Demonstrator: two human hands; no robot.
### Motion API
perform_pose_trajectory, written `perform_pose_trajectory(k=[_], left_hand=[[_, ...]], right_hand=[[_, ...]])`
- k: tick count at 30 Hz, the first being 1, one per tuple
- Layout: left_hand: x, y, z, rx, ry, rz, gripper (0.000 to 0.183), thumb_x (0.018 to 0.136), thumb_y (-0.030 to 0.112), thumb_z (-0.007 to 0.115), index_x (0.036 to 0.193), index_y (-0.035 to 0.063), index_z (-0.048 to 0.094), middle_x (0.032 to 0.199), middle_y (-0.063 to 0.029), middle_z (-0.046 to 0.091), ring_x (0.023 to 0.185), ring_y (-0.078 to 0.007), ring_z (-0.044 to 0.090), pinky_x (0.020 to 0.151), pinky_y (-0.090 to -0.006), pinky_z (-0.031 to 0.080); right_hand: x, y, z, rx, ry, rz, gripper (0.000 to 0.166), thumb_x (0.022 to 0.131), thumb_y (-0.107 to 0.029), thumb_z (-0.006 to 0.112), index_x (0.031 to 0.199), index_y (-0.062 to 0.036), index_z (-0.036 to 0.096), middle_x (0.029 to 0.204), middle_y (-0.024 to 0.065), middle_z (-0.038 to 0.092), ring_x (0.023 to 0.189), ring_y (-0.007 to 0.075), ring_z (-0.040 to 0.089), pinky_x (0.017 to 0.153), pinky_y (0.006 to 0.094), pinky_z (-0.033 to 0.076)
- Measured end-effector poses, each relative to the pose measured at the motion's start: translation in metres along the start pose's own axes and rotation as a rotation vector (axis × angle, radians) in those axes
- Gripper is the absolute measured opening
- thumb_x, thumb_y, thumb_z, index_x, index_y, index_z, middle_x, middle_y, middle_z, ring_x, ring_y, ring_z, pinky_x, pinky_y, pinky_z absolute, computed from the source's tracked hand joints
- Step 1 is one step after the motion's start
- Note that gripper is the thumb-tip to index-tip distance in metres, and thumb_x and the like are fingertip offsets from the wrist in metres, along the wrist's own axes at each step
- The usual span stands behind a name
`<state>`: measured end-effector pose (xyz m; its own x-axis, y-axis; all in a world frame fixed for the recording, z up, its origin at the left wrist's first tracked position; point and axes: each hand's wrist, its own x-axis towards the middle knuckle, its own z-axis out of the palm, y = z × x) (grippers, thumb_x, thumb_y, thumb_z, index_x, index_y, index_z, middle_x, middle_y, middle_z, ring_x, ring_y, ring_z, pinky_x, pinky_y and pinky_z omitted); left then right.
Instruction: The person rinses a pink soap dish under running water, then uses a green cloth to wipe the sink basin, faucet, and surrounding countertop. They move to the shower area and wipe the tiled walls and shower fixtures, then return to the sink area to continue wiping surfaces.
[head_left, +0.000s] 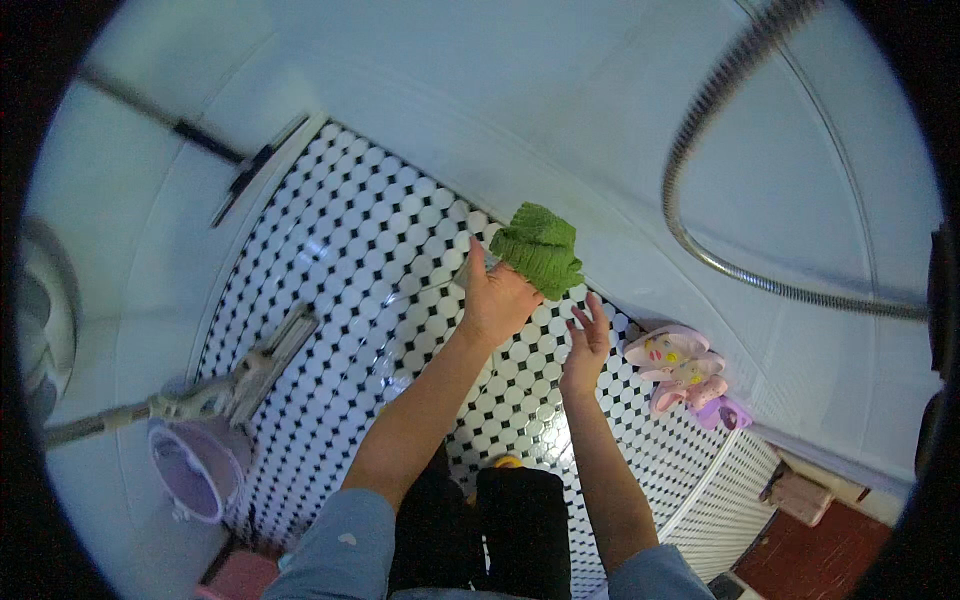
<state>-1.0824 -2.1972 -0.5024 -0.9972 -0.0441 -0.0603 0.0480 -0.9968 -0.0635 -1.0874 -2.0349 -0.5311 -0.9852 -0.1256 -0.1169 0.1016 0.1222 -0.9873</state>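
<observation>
A crumpled green cloth (538, 247) with a ribbed texture hangs over the fingers of my left hand (499, 304). That hand grips it, its thumb raised at the side and its fingertips partly hidden by the cloth. My right hand (587, 345) is just below and to the right, holding nothing, its fingers apart and curved. A small gap separates it from the cloth. Beneath both hands lies a floor of white tiles with small black diamonds (420, 330), shiny in places.
A metal shower hose (675, 195) loops at the right. Pink slippers (679, 367) stand along the wall (480, 90). On the left are a floor squeegee (247, 169), a mop (255, 375), a lilac bin (195, 469) and a pink container (244, 577). A raised sill (697, 480) crosses the lower right.
</observation>
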Motion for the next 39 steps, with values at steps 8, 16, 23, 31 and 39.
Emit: perform_pose_trajectory(k=[8, 16, 23, 31, 39], left_hand=[[-0.103, 0.055, 0.074, 1.694, 0.475, 0.211, 0.019, 0.075, 0.008, 0.055, 0.093, 0.0016, 0.057, 0.108, -0.0159, 0.051, 0.102, -0.0262, 0.047, 0.081, -0.0391, 0.041], [-0.164, 0.069, 0.179, 2.020, 0.721, -0.060, 0.021, 0.072, 0.002, 0.048, 0.092, -0.0028, 0.053, 0.097, -0.0202, 0.048, 0.095, -0.0373, 0.043, 0.082, -0.0451, 0.039], [-0.165, 0.065, 0.223, 2.258, 0.702, 0.046, 0.024, 0.071, 0.004, 0.052, 0.094, 0.0003, 0.058, 0.101, -0.0191, 0.046, 0.101, -0.0345, 0.041, 0.084, -0.0428, 0.040], [-0.091, 0.088, 0.270, 1.852, 0.544, 0.636, 0.041, 0.080, 0.013, 0.051, 0.116, -0.0036, 0.043, 0.116, -0.0229, 0.041, 0.110, -0.0390, 0.039, 0.096, -0.0427, 0.031], [0.052, 0.174, 0.364, -0.143, 0.120, 0.992, 0.035, 0.089, 0.021, 0.044, 0.120, 0.0055, 0.037, 0.119, -0.0075, 0.045, 0.106, -0.0210, 0.046, 0.090, -0.0357, 0.038]], right_hand=[[-0.048, -0.105, 0.073, 0.408, -0.294, 0.385, 0.025, 0.087, -0.009, 0.044, 0.110, -0.0034, 0.051, 0.104, 0.0046, 0.055, 0.098, 0.0151, 0.051, 0.086, 0.0292, 0.040], [-0.110, -0.159, 0.142, 0.544, -0.334, 0.987, 0.029, 0.087, -0.019, 0.045, 0.108, 0.0011, 0.049, 0.102, 0.0101, 0.056, 0.088, 0.0204, 0.056, 0.073, 0.0347, 0.049], [-0.114, -0.189, 0.170, 0.695, -0.225, 1.071, 0.035, 0.089, -0.027, 0.037, 0.107, 0.0004, 0.050, 0.100, 0.0116, 0.056, 0.085, 0.0233, 0.056, 0.074, 0.0379, 0.048], [0.038, -0.235, 0.201, 1.034, -0.803, 0.418, 0.039, 0.089, -0.032, 0.035, 0.107, -0.0008, 0.050, 0.100, 0.0122, 0.056, 0.085, 0.0243, 0.055, 0.075, 0.0391, 0.047], [0.131, -0.466, 0.347, -0.580, -0.725, -0.817, 0.033, 0.085, -0.024, 0.042, 0.109, -0.0028, 0.052, 0.107, 0.0106, 0.056, 0.102, 0.0253, 0.049, 0.089, 0.0419, 0.037]])
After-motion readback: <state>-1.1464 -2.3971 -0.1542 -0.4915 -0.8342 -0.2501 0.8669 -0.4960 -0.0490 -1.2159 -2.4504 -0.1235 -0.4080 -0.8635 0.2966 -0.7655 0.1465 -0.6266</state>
